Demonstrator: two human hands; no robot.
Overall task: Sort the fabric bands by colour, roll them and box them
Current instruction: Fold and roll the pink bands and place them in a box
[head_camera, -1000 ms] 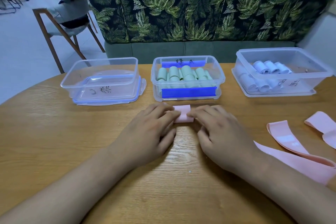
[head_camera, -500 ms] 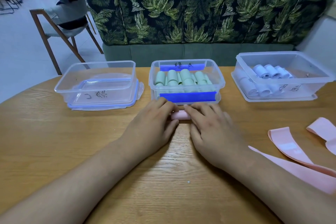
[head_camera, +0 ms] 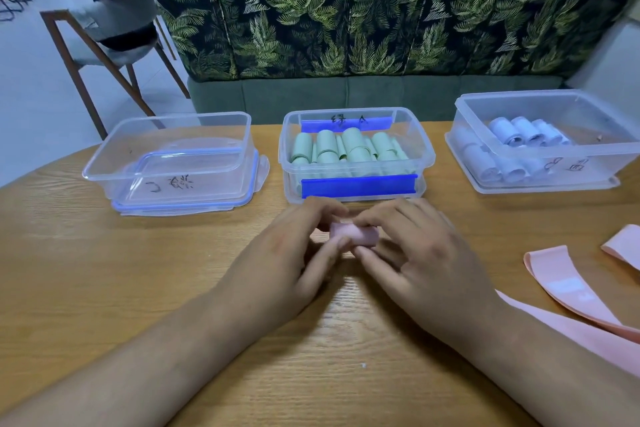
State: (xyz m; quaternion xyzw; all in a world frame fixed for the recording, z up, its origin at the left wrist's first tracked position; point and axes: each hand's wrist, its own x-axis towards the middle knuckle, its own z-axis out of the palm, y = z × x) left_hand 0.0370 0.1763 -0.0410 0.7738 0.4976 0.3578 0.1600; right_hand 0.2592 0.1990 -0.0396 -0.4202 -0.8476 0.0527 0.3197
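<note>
The wooden table (head_camera: 104,288) carries three clear boxes along its far side. The box at 10 o'clock (head_camera: 114,163) holds no rolls, the box at 12 o'clock (head_camera: 358,186) is full of green rolls (head_camera: 349,146), and the box at 2 o'clock (head_camera: 588,149) holds pale rolls (head_camera: 526,132). Loose pink bands (head_camera: 561,284) lie flat at 3 to 4 o'clock. The left hand (head_camera: 277,270) and the right hand (head_camera: 426,270) meet at the centre, just before the middle box. A second ago the fingers pressed a half-rolled pink band on the table. Now both hands pinch the pink roll (head_camera: 353,234) from its two ends, and no flat tail shows. I judge the rolling finished, and the roll probably goes to the box at 10 o'clock.
</note>
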